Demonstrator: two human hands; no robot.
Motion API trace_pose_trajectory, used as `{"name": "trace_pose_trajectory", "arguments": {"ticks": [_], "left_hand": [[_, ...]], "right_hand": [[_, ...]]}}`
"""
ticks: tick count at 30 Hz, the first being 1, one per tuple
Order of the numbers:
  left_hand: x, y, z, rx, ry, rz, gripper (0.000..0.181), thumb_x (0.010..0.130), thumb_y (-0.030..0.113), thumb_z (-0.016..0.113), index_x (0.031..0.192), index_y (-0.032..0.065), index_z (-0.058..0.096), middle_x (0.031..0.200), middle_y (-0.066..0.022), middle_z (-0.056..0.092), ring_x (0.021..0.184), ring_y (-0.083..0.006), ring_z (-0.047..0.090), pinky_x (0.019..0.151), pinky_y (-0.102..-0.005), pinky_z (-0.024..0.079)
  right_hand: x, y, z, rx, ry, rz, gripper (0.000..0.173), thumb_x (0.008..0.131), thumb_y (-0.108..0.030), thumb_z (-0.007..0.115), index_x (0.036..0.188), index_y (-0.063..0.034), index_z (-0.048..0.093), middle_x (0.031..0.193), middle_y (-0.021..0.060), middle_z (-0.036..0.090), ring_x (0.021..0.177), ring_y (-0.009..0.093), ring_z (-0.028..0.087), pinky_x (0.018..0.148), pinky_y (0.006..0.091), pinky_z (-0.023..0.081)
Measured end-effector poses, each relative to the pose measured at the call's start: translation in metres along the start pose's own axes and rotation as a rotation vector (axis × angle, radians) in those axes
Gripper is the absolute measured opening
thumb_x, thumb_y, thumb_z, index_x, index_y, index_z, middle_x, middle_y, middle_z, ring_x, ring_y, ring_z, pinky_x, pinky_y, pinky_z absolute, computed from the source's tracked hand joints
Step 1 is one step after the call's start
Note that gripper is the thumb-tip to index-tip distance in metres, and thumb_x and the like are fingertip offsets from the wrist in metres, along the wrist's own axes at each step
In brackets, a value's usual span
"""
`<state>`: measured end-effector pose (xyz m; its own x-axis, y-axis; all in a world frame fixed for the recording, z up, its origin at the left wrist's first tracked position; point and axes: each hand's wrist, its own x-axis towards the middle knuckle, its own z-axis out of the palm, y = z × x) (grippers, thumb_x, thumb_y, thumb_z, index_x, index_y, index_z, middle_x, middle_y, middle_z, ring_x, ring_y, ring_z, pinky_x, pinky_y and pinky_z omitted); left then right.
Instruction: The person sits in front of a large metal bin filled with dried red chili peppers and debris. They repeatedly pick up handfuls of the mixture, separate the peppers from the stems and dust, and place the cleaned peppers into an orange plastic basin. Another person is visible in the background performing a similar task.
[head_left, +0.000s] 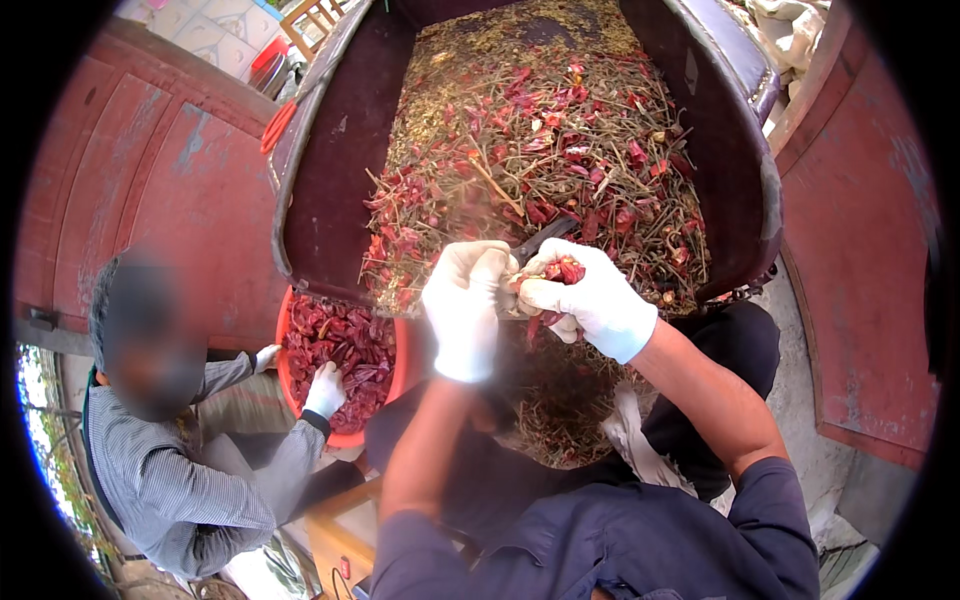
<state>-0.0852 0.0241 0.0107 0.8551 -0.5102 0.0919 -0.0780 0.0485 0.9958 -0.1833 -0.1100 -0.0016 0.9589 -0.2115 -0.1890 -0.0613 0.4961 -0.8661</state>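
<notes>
Both hands wear white gloves and meet at the near edge of the dark open container. My right hand (592, 292) is closed around several dried red chili peppers (564, 270), and some red pods hang below its fingers. My left hand (465, 300) has its fingers bent together close beside it; what lies between them is hidden. A dark metal tool (546, 237), perhaps scissors, shows behind the fingertips; which hand holds it, if either, I cannot tell. Beyond the hands lies a heap of pepper stems, red pod pieces and yellow seeds (525, 142).
At left a co-worker in a striped jacket (195, 487) reaches a gloved hand into a red basin (401, 360) of dried red peppers. More stems (562, 420) lie below the container, between my legs. A wooden stool (337, 544) stands at lower left; red panels flank the container.
</notes>
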Motion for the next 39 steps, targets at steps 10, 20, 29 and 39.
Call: {"name": "trace_pose_trajectory", "arguments": {"ticks": [10, 20, 29, 39], "left_hand": [[0.021, 0.03, -0.043, -0.168, 0.22, 0.219, 0.02, 0.105, 0.023, 0.056, 0.106, 0.0026, 0.057, 0.072, -0.0019, 0.055, 0.058, -0.0104, 0.053, 0.048, -0.0241, 0.042], [0.003, 0.014, -0.026, 0.341, -0.127, 0.066, 0.033, 0.09, 0.01, 0.074, 0.121, 0.0001, 0.067, 0.097, -0.0032, 0.069, 0.083, -0.0076, 0.061, 0.074, -0.0239, 0.052], [-0.002, -0.011, -0.021, 0.36, -0.275, 0.095, 0.026, 0.087, 0.008, 0.076, 0.11, -0.0027, 0.068, 0.093, -0.0055, 0.071, 0.076, -0.0081, 0.064, 0.069, -0.0233, 0.052], [-0.009, -0.011, -0.008, 0.206, -0.305, -0.097, 0.02, 0.086, 0.007, 0.076, 0.101, -0.002, 0.065, 0.085, -0.0053, 0.07, 0.068, -0.0067, 0.061, 0.063, -0.0211, 0.05]], "right_hand": [[0.003, -0.016, -0.012, -0.144, 0.212, -0.108, 0.015, 0.091, -0.011, 0.07, 0.103, -0.0036, 0.065, 0.085, 0.0037, 0.069, 0.066, 0.01, 0.062, 0.049, 0.0244, 0.046], [0.005, -0.002, -0.004, 0.04, 0.13, -0.037, 0.021, 0.091, -0.016, 0.071, 0.108, -0.0028, 0.069, 0.086, 0.0038, 0.068, 0.062, 0.009, 0.061, 0.047, 0.0222, 0.045], [0.005, 0.007, -0.01, -0.561, 0.17, -0.245, 0.018, 0.087, -0.018, 0.071, 0.099, -0.0051, 0.069, 0.076, 0.0078, 0.069, 0.061, 0.018, 0.065, 0.057, 0.0321, 0.051], [-0.009, 0.017, -0.011, -0.967, 0.299, -0.582, 0.014, 0.084, -0.017, 0.07, 0.094, -0.0074, 0.069, 0.081, 0.0142, 0.069, 0.076, 0.034, 0.069, 0.068, 0.039, 0.054]]}}
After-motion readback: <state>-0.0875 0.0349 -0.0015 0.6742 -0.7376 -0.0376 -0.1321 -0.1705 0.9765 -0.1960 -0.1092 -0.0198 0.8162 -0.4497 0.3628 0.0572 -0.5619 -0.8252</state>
